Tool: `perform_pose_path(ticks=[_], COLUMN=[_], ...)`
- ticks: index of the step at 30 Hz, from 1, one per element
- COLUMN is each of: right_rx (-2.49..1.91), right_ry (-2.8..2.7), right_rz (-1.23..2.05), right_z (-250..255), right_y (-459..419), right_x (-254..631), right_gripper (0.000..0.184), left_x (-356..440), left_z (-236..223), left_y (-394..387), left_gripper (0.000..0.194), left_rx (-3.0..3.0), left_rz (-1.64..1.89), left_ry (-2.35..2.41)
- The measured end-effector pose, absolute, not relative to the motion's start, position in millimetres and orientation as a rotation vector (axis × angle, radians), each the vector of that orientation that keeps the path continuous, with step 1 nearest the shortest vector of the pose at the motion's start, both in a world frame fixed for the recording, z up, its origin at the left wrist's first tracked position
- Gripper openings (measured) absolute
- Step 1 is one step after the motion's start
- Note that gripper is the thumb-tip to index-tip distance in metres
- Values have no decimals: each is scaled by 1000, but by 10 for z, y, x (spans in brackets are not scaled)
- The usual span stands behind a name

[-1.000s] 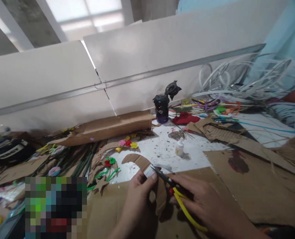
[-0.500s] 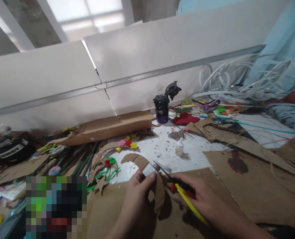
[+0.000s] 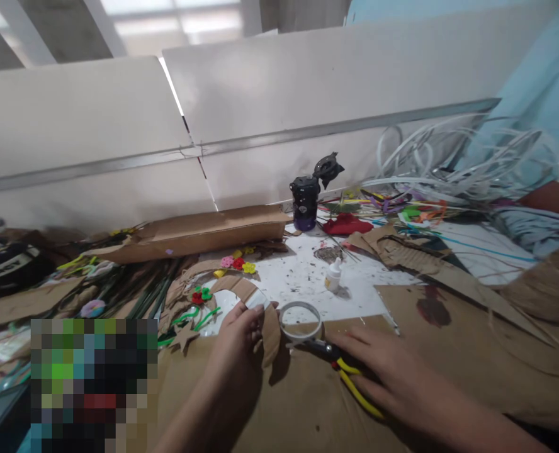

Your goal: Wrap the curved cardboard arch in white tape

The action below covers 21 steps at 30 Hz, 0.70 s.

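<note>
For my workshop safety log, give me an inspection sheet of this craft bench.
Surface: white worktop with dark speckles, partly under a cardboard sheet.
Job's things: curved cardboard strip, white ring, yellow-handled scissors.
Clutter: foam flowers, small white bottle, green stems.
Hands: left hand holds the strip; right hand lies beside the scissors.
Cables: nothing seen.
Surroundings: white panels behind the bench, coiled white strips at right.
</note>
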State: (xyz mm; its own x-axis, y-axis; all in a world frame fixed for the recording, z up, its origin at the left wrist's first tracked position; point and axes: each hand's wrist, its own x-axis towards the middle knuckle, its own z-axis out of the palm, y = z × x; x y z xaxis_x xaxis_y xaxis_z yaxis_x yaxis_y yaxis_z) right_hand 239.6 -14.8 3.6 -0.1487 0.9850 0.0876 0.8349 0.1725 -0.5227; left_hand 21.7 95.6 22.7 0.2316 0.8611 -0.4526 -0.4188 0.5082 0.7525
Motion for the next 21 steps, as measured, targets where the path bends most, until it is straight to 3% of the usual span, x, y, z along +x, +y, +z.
perform_pose_path(ticks=[6,11,14,17,21], right_rx=[-1886,-1919,-1752,-1489,-1341], right_ry=[-2378,-2399,-2333,-2249,-2265], right_rz=[234,34,196,450,545], right_z=[92,169,311,400,292], right_y=[-241,-291,-183,9,239], right_x=[2636,2964,2880,2582,2217], right_gripper=[36,49,47,32,18], left_x=[198,179,177,167,128], left_z=[209,199,179,153,158], left_y=[988,1021,1028,1035,1048], left_gripper=[26,30,31,30,30], left_rx=[611,605,613,632,645], left_rz=[935,933,947,951,934], left_ry=[1009,996,926,892,898])
